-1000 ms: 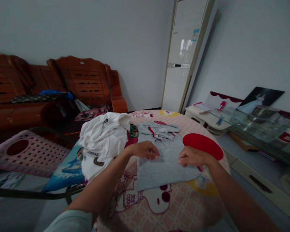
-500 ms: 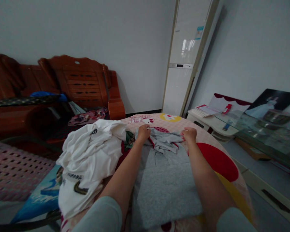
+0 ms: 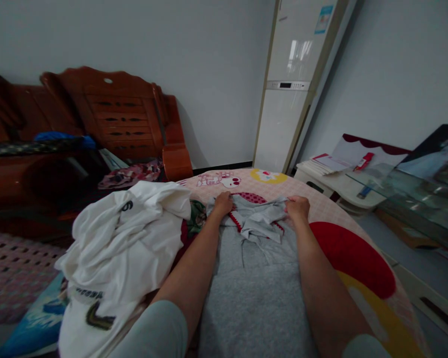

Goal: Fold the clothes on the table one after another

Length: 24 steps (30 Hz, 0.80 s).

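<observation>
A grey garment [image 3: 256, 293] with red zigzag trim lies spread over a round table with a pink patterned cloth [image 3: 298, 186]. My left hand [image 3: 223, 204] pinches its far left corner, and my right hand [image 3: 297, 207] grips the far right corner. Between them the upper edge is stretched, with bunched fabric just below it. White clothing [image 3: 130, 238] with dark print is heaped left of my left forearm. A dark green and red cloth [image 3: 196, 218] shows between that heap and the grey garment.
Wooden chairs [image 3: 112, 114] with cloths on them stand at the back left. A pink woven basket [image 3: 18, 278] is at the far left. A tall white cabinet unit [image 3: 280, 129] stands behind the table, and a glass-topped stand [image 3: 429, 204] is on the right.
My right hand has moved slightly right with its corner, and the upper edge looks straighter. The view has shifted, so the white clothing appears further left and lower.
</observation>
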### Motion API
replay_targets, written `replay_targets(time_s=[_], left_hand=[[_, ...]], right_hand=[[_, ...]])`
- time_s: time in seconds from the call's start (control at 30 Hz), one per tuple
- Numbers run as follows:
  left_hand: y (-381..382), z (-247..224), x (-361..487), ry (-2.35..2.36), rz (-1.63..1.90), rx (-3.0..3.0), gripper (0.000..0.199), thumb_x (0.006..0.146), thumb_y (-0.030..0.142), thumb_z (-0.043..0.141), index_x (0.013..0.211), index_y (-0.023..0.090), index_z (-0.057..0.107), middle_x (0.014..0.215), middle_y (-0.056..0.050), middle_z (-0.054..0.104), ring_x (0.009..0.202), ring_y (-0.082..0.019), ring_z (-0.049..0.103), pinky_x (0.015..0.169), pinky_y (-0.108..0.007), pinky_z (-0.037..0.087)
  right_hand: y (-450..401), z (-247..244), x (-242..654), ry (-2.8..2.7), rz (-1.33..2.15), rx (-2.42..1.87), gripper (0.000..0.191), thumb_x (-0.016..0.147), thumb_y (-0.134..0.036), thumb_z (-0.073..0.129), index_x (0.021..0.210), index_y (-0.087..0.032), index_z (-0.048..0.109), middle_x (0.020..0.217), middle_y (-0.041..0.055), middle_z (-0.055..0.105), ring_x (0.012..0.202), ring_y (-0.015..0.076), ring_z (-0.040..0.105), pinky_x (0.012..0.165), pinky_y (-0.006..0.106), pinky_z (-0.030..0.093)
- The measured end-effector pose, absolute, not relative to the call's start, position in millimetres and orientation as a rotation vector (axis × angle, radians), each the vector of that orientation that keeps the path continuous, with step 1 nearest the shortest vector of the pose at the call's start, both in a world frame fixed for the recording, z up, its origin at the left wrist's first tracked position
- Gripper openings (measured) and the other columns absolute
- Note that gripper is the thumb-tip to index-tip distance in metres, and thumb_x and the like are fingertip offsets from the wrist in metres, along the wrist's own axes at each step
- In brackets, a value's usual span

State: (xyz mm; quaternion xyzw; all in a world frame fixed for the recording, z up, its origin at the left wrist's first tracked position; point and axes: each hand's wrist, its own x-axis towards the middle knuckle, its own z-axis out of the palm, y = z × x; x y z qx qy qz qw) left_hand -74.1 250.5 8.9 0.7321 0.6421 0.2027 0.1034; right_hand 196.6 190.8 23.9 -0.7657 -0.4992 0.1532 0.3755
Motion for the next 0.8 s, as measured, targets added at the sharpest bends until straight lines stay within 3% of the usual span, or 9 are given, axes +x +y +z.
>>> replay_targets(time_s=[0.17, 0.33, 0.43, 0.6, 0.7, 0.8], left_hand=[[246.0, 17.9, -70.4, 1.95, 0.718, 2.09, 0.027, 0.081, 0.013, 0.058, 0.104, 0.016, 0.073, 0.111, -0.013, 0.074, 0.111, -0.025, 0.066, 0.098, -0.036, 0.049], [239.7, 36.9, -73.9, 1.782, 0.889, 1.65, 0.027, 0.079, 0.008, 0.053, 0.1, 0.013, 0.069, 0.078, -0.006, 0.075, 0.072, -0.018, 0.072, 0.072, -0.026, 0.055], [241.7, 44.4, -75.4, 1.681, 1.05, 1.452, 0.028, 0.081, 0.008, 0.05, 0.103, 0.012, 0.066, 0.082, -0.006, 0.075, 0.067, -0.015, 0.072, 0.063, -0.022, 0.054], [245.6, 43.6, -78.2, 1.668, 1.259, 1.569, 0.032, 0.082, 0.007, 0.047, 0.108, 0.015, 0.063, 0.096, -0.006, 0.074, 0.08, -0.014, 0.073, 0.076, -0.025, 0.056], [245.5, 38.4, -81.4, 1.763, 1.273, 1.818, 0.033, 0.082, 0.006, 0.048, 0.109, 0.016, 0.064, 0.106, -0.007, 0.073, 0.099, -0.018, 0.07, 0.094, -0.031, 0.053], [246.7, 27.3, -84.0, 1.79, 1.191, 2.019, 0.038, 0.083, 0.006, 0.048, 0.118, 0.014, 0.061, 0.122, -0.011, 0.068, 0.118, -0.022, 0.062, 0.106, -0.037, 0.046]], right_hand=[[187.7, 36.3, 180.4, -1.051, 0.536, -1.848, 0.037, 0.076, -0.018, 0.053, 0.105, -0.01, 0.074, 0.068, 0.0061, 0.074, 0.046, 0.0158, 0.063, 0.038, 0.021, 0.044], [187.5, 45.0, 170.4, -0.99, 0.659, -1.696, 0.04, 0.08, -0.014, 0.05, 0.115, -0.006, 0.068, 0.083, 0.0121, 0.075, 0.06, 0.0186, 0.07, 0.045, 0.022, 0.052], [190.6, 47.1, 167.8, -1.082, 0.634, -1.58, 0.042, 0.083, -0.014, 0.045, 0.12, -0.008, 0.065, 0.094, 0.0131, 0.074, 0.074, 0.0196, 0.073, 0.058, 0.025, 0.059], [194.5, 43.5, 161.7, -1.414, 0.496, -1.412, 0.055, 0.086, -0.017, 0.044, 0.141, -0.011, 0.049, 0.133, 0.0181, 0.062, 0.111, 0.0234, 0.067, 0.085, 0.033, 0.059], [195.8, 34.1, 156.2, -1.664, 0.381, -1.363, 0.066, 0.087, -0.02, 0.046, 0.152, -0.013, 0.033, 0.152, 0.0176, 0.045, 0.135, 0.0243, 0.05, 0.106, 0.039, 0.047], [197.5, 18.1, 151.0, -1.84, 0.319, -1.389, 0.072, 0.088, -0.025, 0.049, 0.155, -0.012, 0.027, 0.158, 0.0172, 0.035, 0.145, 0.0255, 0.035, 0.117, 0.046, 0.032]])
